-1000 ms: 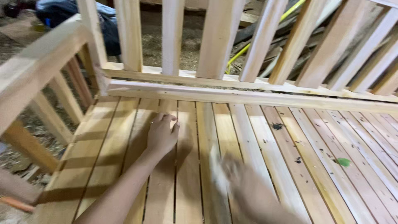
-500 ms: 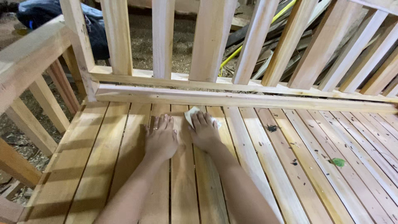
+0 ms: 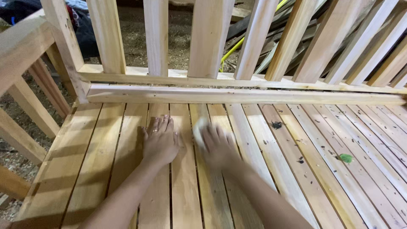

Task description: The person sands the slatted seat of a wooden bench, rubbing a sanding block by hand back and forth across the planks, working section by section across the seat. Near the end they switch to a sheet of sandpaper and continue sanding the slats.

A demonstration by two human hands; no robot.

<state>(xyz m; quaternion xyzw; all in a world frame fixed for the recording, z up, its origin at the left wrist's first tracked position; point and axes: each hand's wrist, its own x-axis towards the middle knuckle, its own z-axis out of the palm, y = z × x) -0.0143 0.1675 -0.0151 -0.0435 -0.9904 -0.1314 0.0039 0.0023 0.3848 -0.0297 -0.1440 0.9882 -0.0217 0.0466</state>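
- I see a slatted wooden bench (image 3: 296,169); its back rail (image 3: 237,94) and upright slats (image 3: 210,38) close the far edge, and open seat runs rightward.
- My left hand (image 3: 160,142) lies flat, released, on the slats.
- My right hand (image 3: 218,146), blurred, presses a pale pad (image 3: 199,129) just beside it; I cannot tell its grip.
- Small green leaf (image 3: 346,158) lies well apart, right.

Pale tan slatted seat (image 3: 106,140), dark specks; white pad (image 3: 199,129); green leaf (image 3: 346,158); yellow hose (image 3: 231,51).

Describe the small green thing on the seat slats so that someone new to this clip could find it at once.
Start at the slatted wooden seat and go to its right side, well away from the right hand. The green scrap lies there on a slat. It is the only green speck; the other bits nearby are dark.
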